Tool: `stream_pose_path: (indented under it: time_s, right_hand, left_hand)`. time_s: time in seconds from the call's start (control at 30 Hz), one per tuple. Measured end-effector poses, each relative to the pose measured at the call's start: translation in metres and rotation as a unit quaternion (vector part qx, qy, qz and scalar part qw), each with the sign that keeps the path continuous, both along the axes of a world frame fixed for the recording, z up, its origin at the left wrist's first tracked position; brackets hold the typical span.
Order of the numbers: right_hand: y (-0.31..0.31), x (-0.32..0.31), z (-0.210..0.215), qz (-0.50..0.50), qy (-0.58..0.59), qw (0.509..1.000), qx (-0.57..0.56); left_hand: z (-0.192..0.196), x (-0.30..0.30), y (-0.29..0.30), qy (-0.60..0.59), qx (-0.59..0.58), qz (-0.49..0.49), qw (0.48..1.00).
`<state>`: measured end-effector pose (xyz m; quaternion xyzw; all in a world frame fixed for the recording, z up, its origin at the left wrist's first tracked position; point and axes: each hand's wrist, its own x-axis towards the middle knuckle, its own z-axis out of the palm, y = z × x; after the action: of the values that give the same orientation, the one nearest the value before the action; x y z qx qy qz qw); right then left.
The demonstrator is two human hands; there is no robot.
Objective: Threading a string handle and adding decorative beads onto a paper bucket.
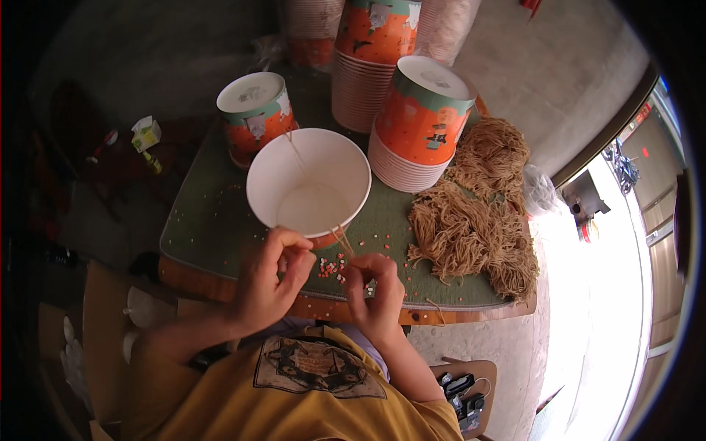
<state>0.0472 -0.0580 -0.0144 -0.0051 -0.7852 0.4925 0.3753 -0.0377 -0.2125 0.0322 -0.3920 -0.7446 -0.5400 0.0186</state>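
A white-lined paper bucket [309, 180] stands tilted with its mouth toward me. A tan string [343, 239] comes through its near rim, and another strand hangs inside from the far rim. My right hand [376, 290] is closed in a pinch on the near string, just right of the bucket. At the bucket's near side my left hand [276, 283] has its fingers curled together close to the rim. What is between those fingers, if anything, is too small to make out. Small orange and white round bits [331, 268] are scattered on the green tabletop [213, 213] between and around my hands.
Tan string bundles [478, 235] lie in a heap at the right. Upside-down stacks of orange and green buckets [423, 121] stand behind, with a shorter one [255, 117] at the back left. A cardboard box [110, 309] is at lower left, a stool [478, 382] at lower right.
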Motion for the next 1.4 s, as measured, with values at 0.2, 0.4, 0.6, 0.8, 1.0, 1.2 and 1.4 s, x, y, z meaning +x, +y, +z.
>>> stream_pose_path:
  time_s: [0.2,0.4,0.6,0.8,1.0,1.2,1.4]
  right_hand:
    - [-0.010,-0.001,0.007,0.023,0.048,0.986,0.160]
    - [-0.012,-0.003,0.008,0.041,0.066,0.974,0.213]
    - [0.001,-0.004,0.012,0.092,0.087,0.965,0.228]
    - [0.005,-0.009,0.023,0.129,0.084,0.938,0.312]
    - [0.004,-0.019,0.023,0.179,0.077,0.920,0.341]
    - [0.039,-0.033,0.042,-0.057,-0.030,0.949,0.307]
    - [0.060,-0.072,0.082,0.063,-0.065,0.992,-0.083]
  left_hand:
    - [-0.001,0.012,0.013,-0.290,0.082,-0.051,0.952]
    - [0.007,0.008,0.019,-0.515,0.121,-0.066,0.846]
    - [-0.011,-0.004,0.018,-0.494,0.182,-0.069,0.848]
    - [-0.012,-0.010,0.024,-0.474,0.198,-0.019,0.858]
    - [-0.019,-0.012,0.021,-0.437,0.203,0.023,0.876]
    - [-0.012,-0.025,0.005,-0.415,0.101,-0.032,0.904]
    - [-0.027,-0.087,-0.033,0.005,0.081,0.056,0.995]
